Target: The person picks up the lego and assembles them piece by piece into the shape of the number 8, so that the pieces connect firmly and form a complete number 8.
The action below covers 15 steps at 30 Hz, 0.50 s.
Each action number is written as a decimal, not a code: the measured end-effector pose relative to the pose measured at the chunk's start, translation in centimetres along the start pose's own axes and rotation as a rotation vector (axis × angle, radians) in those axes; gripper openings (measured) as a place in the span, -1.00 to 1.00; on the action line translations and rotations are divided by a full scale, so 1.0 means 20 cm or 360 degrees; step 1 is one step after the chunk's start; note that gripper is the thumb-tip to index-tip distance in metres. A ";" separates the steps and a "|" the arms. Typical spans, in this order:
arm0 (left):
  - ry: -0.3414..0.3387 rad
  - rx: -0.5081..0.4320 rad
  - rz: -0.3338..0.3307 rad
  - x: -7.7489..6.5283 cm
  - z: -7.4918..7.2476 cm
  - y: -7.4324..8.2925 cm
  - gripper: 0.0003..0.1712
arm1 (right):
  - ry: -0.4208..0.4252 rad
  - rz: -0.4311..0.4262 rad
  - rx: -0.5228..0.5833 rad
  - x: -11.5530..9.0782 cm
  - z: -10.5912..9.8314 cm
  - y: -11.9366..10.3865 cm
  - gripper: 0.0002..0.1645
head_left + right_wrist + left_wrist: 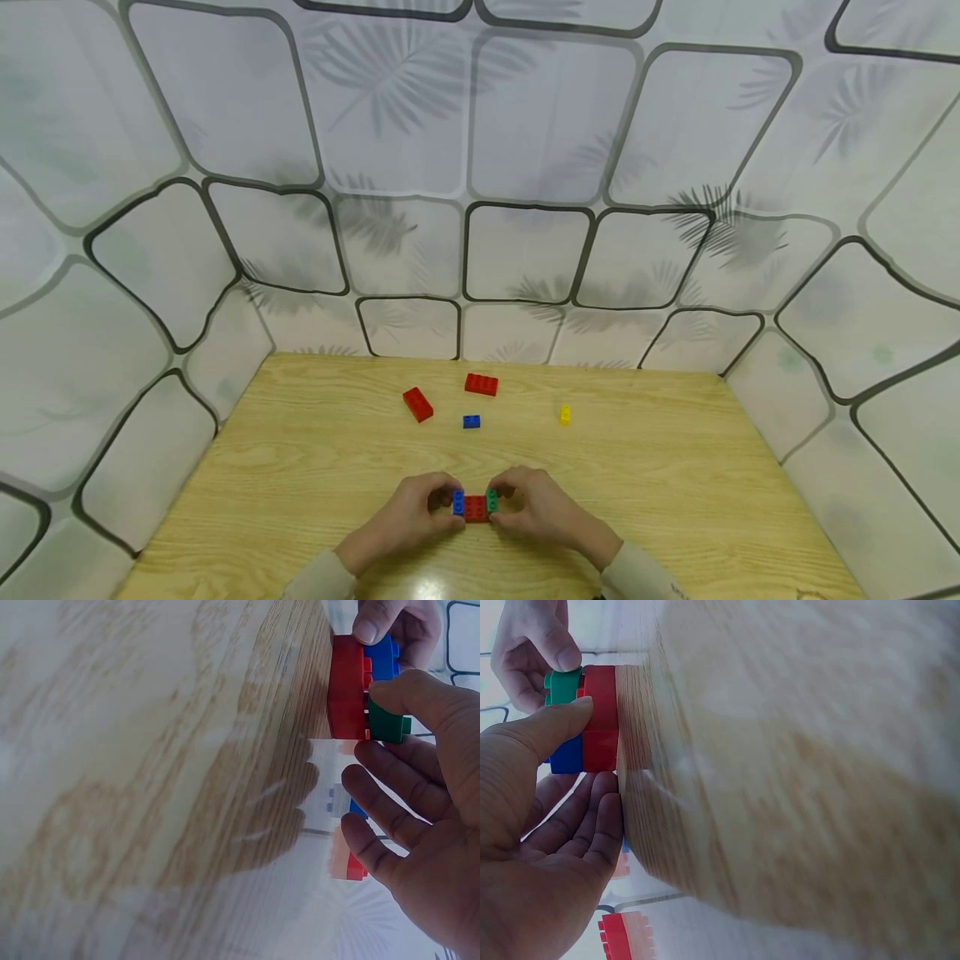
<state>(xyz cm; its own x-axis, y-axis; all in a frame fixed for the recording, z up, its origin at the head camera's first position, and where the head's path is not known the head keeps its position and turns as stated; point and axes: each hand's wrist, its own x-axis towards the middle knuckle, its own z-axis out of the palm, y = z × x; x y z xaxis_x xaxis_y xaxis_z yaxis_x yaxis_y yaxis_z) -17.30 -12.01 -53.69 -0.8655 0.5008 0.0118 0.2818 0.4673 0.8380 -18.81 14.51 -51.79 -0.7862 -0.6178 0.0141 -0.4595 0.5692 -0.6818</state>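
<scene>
Near the front of the table, a red toy brick section (476, 508) sits between both hands, its studs showing in the middle. A blue toy brick (458, 502) is on its left end and a green toy brick (492, 501) on its right end. My left hand (408, 510) pinches the blue brick between thumb and fingers. On the other side my right hand (546, 510) pinches the green brick (385, 724). In the left wrist view the red section (600, 697) stands on the tabletop, with the left thumb over its near side. Whether the green brick is fully seated cannot be told.
Farther back on the wooden table (337, 442) lie a tilted red brick (417, 404), another red brick (481, 384), a small blue brick (471, 422) and a small yellow brick (565, 414). Patterned cloth walls (528, 250) enclose the back and both sides.
</scene>
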 end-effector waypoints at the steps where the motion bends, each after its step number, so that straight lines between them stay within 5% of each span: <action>1: 0.0002 -0.0005 0.0001 0.00 0.00 0.00 -0.66 | -0.0006 0.0007 0.0001 0.00 0.00 0.00 -0.68; 15: -0.0012 -0.0027 -0.0031 0.00 0.00 0.00 -0.67 | -0.0015 0.0053 -0.0075 0.01 0.00 0.00 -0.70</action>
<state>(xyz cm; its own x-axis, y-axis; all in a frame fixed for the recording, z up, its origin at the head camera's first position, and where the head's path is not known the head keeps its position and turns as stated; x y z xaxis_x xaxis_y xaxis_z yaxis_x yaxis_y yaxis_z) -17.29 -12.03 -53.58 -0.8676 0.4972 -0.0085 0.2580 0.4646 0.8471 -18.99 14.37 -51.76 -0.7977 -0.6029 -0.0150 -0.4521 0.6143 -0.6467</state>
